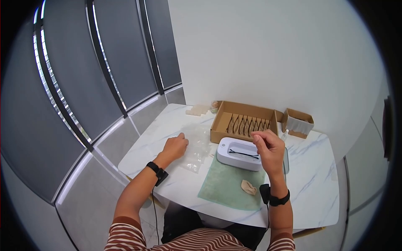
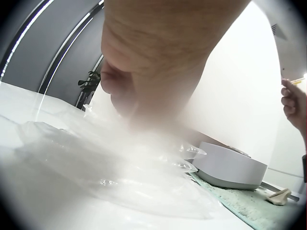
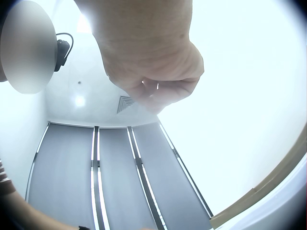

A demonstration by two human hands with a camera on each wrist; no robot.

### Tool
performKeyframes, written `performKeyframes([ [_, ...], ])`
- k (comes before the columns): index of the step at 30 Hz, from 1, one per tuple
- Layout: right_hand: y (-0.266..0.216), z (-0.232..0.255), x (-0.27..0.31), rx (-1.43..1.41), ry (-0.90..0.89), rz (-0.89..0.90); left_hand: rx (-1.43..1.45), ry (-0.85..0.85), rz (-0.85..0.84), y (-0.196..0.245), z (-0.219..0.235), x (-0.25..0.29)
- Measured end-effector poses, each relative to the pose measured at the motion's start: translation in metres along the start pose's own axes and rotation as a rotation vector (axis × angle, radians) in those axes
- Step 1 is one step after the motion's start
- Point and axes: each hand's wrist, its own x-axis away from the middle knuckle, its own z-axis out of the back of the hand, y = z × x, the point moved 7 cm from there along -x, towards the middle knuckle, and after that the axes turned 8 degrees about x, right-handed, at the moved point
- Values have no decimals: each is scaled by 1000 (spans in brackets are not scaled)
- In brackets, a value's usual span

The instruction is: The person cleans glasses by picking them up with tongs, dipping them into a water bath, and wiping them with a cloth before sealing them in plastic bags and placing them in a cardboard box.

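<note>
My left hand (image 1: 176,145) is down at a spread of clear plastic bags (image 1: 194,161) on the left of the table. Blur hides its fingertips in the left wrist view, so I cannot tell whether they pinch a bag. Raised above the right end of a white cleaner tub (image 1: 231,159), my right hand (image 1: 270,150) has its fingers curled in toward the thumb. Nothing shows between them in the right wrist view. A thin dark pair of glasses (image 1: 245,154) lies across the tub's opening.
The tub stands at the back of a green mat (image 1: 224,186), with a crumpled beige cloth (image 1: 248,187) nearer me. Behind is a cardboard tray (image 1: 222,133) with a row of dark-framed glasses. A smaller box (image 1: 298,130) and small bottle (image 1: 285,134) stand right; a jar (image 1: 214,107) stands back left.
</note>
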Motion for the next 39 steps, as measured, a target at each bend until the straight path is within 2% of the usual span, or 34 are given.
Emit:
performKeyframes([
  [3, 1, 0, -1, -4, 0, -4, -38, -4, 19, -5, -3, -3],
  [5, 2, 0, -1, -4, -1, -11, -18, 76, -12, -7, 3, -1],
  [15, 1, -2, 0, 3, -12, -10, -64, 78, 16, -23, 6, 3],
  [18, 1, 1, -1, 2, -7, 0, -28, 151, -12, -21, 11, 3],
  [20, 0, 3, 0, 26, -16, -6, 16, 199, 92, -16, 29, 7],
  [22, -4, 7, 1, 26, -2, -11, 84, 230, 112, 0, 41, 6],
  [24, -2, 18, 5, 30, 13, -34, 222, 328, 50, 19, 52, 5],
  [25, -2, 25, 8, 50, 19, -44, 240, 318, 39, 26, 54, 4],
  [27, -1, 45, 15, 121, 17, -87, 414, 514, -74, 48, 68, 1],
  [28, -1, 58, 19, 157, 41, -105, 446, 493, -103, 60, 69, -5],
  [30, 0, 82, 24, 236, 78, -160, 502, 670, -72, 68, 82, -7],
  [31, 4, 95, 28, 306, 87, -179, 550, 723, -109, 74, 87, -8],
  [32, 7, 106, 33, 330, 96, -189, 574, 713, -120, 79, 81, -12],
  [35, 29, 126, 46, 616, -15, -311, 712, 514, -104, 91, 64, -21],
  [36, 33, 128, 51, 800, -110, -306, 725, 509, -111, 94, 63, -19],
  [38, 61, 127, 72, 980, -242, -286, 723, 405, -144, 103, 54, -20],
  [39, 75, 126, 85, 1049, -348, -368, 732, 401, -148, 105, 51, -20],
])
